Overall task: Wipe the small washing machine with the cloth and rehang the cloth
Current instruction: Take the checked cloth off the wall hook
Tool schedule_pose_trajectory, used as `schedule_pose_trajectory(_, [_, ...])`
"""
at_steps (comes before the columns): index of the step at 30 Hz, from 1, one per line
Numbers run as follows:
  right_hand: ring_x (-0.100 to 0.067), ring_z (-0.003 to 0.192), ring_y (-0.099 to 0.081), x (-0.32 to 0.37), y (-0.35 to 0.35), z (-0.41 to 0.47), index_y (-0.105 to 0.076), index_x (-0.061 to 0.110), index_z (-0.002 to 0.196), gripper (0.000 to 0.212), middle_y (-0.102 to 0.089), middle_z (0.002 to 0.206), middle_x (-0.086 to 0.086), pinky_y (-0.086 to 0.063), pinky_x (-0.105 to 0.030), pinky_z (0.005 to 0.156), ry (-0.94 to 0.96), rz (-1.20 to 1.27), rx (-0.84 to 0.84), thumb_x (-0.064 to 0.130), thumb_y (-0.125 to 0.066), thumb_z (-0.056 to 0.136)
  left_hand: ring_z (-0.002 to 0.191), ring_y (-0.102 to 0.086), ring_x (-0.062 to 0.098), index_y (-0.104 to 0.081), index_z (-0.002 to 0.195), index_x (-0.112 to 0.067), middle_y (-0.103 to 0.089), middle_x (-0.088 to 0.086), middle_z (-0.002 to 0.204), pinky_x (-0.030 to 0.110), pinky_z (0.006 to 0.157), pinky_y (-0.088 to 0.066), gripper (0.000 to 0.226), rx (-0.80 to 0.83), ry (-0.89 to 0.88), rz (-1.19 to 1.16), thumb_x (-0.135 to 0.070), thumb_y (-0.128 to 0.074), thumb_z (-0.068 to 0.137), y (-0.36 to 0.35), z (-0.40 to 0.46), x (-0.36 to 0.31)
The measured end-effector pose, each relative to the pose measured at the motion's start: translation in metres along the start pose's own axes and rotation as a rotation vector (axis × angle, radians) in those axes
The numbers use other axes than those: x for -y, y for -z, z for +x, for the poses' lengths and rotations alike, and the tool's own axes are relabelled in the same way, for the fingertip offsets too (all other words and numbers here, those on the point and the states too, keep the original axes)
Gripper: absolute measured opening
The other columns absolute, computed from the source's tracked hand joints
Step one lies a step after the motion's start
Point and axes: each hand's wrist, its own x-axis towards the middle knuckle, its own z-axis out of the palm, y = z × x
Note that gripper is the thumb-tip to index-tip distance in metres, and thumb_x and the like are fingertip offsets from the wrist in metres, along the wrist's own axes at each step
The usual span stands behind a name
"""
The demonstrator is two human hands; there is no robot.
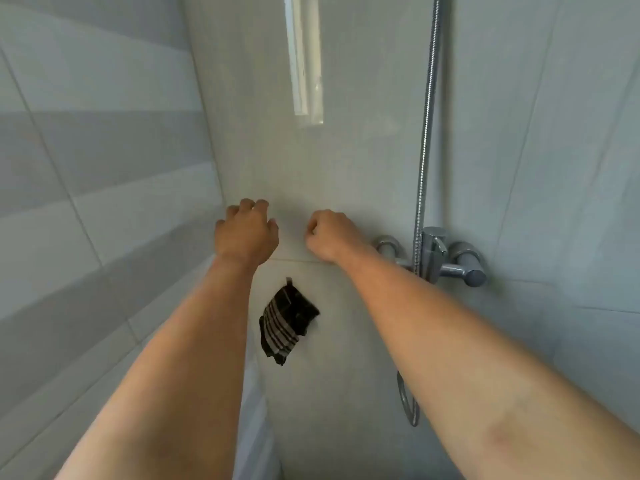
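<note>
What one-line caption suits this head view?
Both empty hands, left hand and right hand, raised above the striped cloth hanging on the tiled wall.

Single head-worn wide-angle view, facing a tiled wall (pixel 346 168) corner, close, looking slightly downward

The cloth (pixel 287 322) at lower centre is black with pale stripes crossing in a check. The wall (pixel 346 168) behind is pale beige-grey; the tiles (pixel 86 168) at left run in grey-white bands. The tap (pixel 446 258) and hose (pixel 427 116) at right are shiny chrome.
</note>
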Motion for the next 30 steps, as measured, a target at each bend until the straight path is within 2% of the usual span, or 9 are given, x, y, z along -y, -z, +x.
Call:
schedule_pose_trajectory(6, [-0.032,0.116,-0.063,-0.064,-0.131,-0.029,-0.057,0.014,0.13,0.044,-0.065,0.129,-0.01,-0.053,-0.038,0.095,-0.276,0.076,0.261,0.032,-0.063,0.091,0.13,-0.053,0.032,-0.041,0.152,-0.019,-0.05,0.012,0.149,0.045,0.101,-0.048,0.058,0.41,0.256,-0.231,-0.045,-0.043,0.1,-0.116,-0.052,0.044])
schedule_pose_trajectory(10, [-0.023,0.097,-0.068,-0.099,-0.208,-0.037,-0.058,0.014,0.122,0.041,-0.067,0.104,-0.001,-0.055,-0.033,0.081,-0.388,0.378,0.143,0.037,-0.071,0.09,0.138,-0.049,0.031,-0.022,0.16,-0.015,-0.044,0.012,0.157,0.034,0.104,-0.043,0.082,0.559,0.617,-0.717,-0.06,-0.05,0.097,-0.181,-0.081,0.05])
schedule_pose_trajectory(12, [-0.014,0.088,-0.069,-0.102,-0.234,-0.036,-0.059,0.016,0.115,0.037,-0.069,0.1,0.003,-0.056,-0.028,0.074,-0.433,0.585,0.035,0.037,-0.075,0.088,0.136,-0.05,0.031,-0.018,0.161,-0.013,-0.045,0.011,0.156,0.04,0.108,-0.046,0.09,0.54,0.836,-1.025,-0.057,-0.059,0.094,-0.202,-0.085,0.05])
schedule_pose_trajectory(15, [-0.013,0.081,-0.069,-0.097,-0.255,-0.03,-0.064,0.017,0.099,0.025,-0.072,0.091,0.001,-0.053,-0.024,0.069,-0.488,0.727,-0.037,0.032,-0.079,0.086,0.115,-0.063,0.025,-0.032,0.156,-0.009,-0.058,0.011,0.142,0.039,0.093,-0.055,0.085,0.509,1.04,-1.277,-0.042,-0.074,0.089,-0.22,-0.088,0.058])
schedule_pose_trajectory(18, [-0.013,0.068,-0.065,-0.093,-0.249,-0.027,-0.068,0.016,0.079,0.015,-0.071,0.076,-0.001,-0.051,-0.025,0.064,-0.484,0.768,-0.125,0.024,-0.079,0.086,0.091,-0.068,0.02,-0.067,0.124,-0.002,-0.074,0.017,0.115,0.033,0.082,-0.056,0.037,0.465,1.019,-1.331,-0.016,-0.074,0.09,-0.215,-0.086,0.072])
schedule_pose_trajectory(22, [-0.005,0.062,-0.06,-0.087,-0.209,-0.036,-0.065,0.01,0.077,0.017,-0.067,0.071,0.002,-0.048,-0.019,0.06,-0.396,0.81,-0.184,0.019,-0.073,0.089,0.104,-0.069,0.031,-0.069,0.105,-0.005,-0.075,0.012,0.1,0.039,0.084,-0.056,0.015,0.451,0.886,-1.427,-0.009,-0.067,0.091,-0.182,-0.08,0.071])
schedule_pose_trajectory(25, [-0.001,0.061,-0.057,-0.083,-0.178,-0.045,-0.059,0.012,0.082,0.012,-0.062,0.073,0.001,-0.047,-0.017,0.059,-0.369,0.892,-0.143,0.01,-0.068,0.089,0.109,-0.069,0.038,-0.066,0.114,-0.002,-0.073,0.022,0.112,0.052,0.097,-0.055,0.037,0.369,0.867,-1.504,-0.02,-0.063,0.083,-0.165,-0.085,0.062])
schedule_pose_trajectory(28, [-0.021,0.089,-0.073,-0.092,-0.168,-0.07,-0.067,0.022,0.11,0.023,-0.075,0.102,-0.009,-0.058,-0.033,0.072,-0.471,1.086,-0.013,0.013,-0.067,0.088,0.107,-0.07,0.04,-0.062,0.129,-0.002,-0.071,0.027,0.119,0.048,0.084,-0.058,0.051,0.382,0.886,-1.574,-0.026,-0.06,0.083,-0.174,-0.115,0.053])
schedule_pose_trajectory(30, [-0.031,0.096,-0.075,-0.114,-0.178,-0.103,-0.073,0.019,0.113,0.025,-0.076,0.11,-0.017,-0.063,-0.043,0.078,-0.609,1.244,0.157,0.02,-0.065,0.089,0.104,-0.068,0.042,-0.057,0.135,-0.001,-0.066,0.032,0.12,0.047,0.078,-0.058,0.059,0.393,0.947,-1.59,-0.027,-0.06,0.082,-0.2,-0.152,0.05])
